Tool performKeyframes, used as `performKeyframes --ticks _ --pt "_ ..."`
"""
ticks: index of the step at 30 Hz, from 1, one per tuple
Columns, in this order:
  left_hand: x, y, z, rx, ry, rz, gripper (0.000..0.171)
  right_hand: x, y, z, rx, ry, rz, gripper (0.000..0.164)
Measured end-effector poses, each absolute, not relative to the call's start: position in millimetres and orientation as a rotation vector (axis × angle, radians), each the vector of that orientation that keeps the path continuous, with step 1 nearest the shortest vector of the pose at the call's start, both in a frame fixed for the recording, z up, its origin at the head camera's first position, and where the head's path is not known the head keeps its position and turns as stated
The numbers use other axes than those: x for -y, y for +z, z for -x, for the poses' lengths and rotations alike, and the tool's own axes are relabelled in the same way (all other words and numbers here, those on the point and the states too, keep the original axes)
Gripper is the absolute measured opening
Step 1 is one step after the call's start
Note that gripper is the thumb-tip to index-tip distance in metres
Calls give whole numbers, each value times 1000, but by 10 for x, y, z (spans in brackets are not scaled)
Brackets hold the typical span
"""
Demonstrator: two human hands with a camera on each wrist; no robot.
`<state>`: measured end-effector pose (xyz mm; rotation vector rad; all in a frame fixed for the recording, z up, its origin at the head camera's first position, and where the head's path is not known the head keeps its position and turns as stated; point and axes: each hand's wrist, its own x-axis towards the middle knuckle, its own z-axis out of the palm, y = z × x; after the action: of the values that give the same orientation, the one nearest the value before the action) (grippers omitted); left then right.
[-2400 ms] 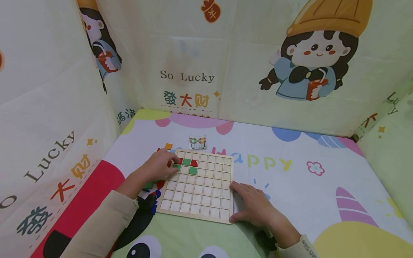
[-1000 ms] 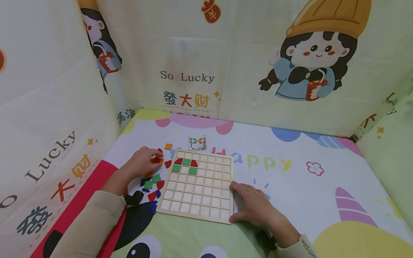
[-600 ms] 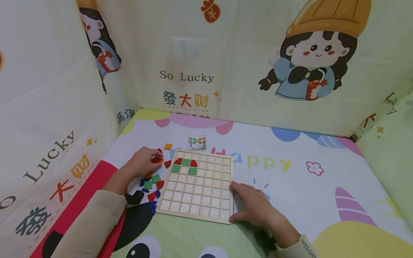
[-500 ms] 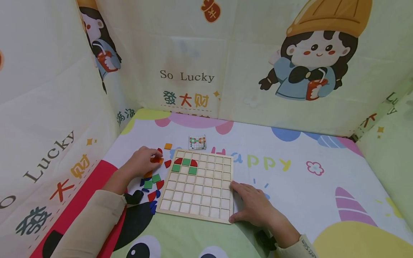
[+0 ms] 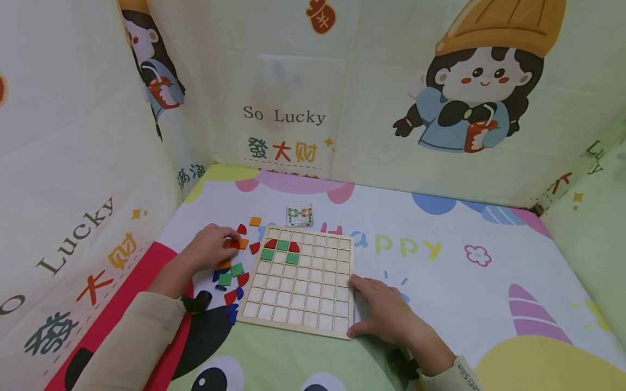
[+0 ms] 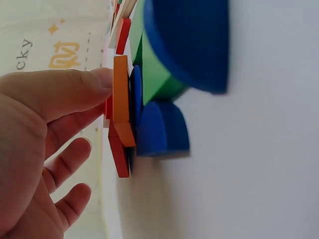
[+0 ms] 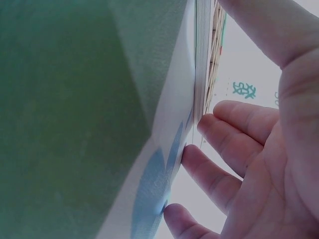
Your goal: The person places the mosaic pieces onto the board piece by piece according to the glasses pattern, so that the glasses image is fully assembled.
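Note:
In the head view my left hand (image 5: 212, 245) is at a scatter of wooden tiles left of the gridded wooden board (image 5: 307, 290). Its thumb and index finger sit on either side of a red tile (image 5: 232, 244), beside an orange tile (image 5: 243, 244). The left wrist view shows thumb and index at the red tile, partly hidden behind a nearer orange tile (image 6: 121, 99); the other fingers are loosely bent. My right hand (image 5: 383, 309) rests against the board's right edge, thumb at the near corner, fingers extended. Green tiles (image 5: 292, 258) and red rounded tiles (image 5: 271, 244) lie in upper-left cells.
A small pattern card (image 5: 299, 216) lies beyond the board. Green tiles (image 5: 237, 270), blue pieces (image 5: 232, 314) and red pieces (image 5: 230, 298) lie along its left side. Another orange tile (image 5: 255, 221) is farther back. Printed cloth walls (image 5: 293, 81) enclose the table.
My left hand has left the board's upper-left cells for the loose tiles, then shifted slightly left, uncovering a red piece behind it. A red tile shows in the upper-left cell. My right hand stays put.

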<state>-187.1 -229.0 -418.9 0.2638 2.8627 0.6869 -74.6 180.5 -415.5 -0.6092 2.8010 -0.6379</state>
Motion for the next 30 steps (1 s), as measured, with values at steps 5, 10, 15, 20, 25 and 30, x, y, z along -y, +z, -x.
performKeyframes --ticks 5,10,15,20,25,30 --pt "2306 -4199 1871 -2859 673 -281 31 -1798 -4153 744 -2812 -633 608 104" --pt "2287 -4202 1869 -2854 698 -278 27 -1798 -4160 741 -2809 -635 608 105" --pt "2242 -4200 1857 -2855 723 -282 29 -1795 -4163 742 -2809 -636 604 105" --pt "2169 -4177 1850 -2845 733 -301 33 -1793 -4167 747 -2812 -630 607 105" --pt "2081 -4146 1845 -2814 771 -339 32 -1796 -4169 750 -2812 -623 611 105" --pt "2021 -4181 1844 -2814 766 -378 31 -1803 -4169 756 -2809 -623 626 105"
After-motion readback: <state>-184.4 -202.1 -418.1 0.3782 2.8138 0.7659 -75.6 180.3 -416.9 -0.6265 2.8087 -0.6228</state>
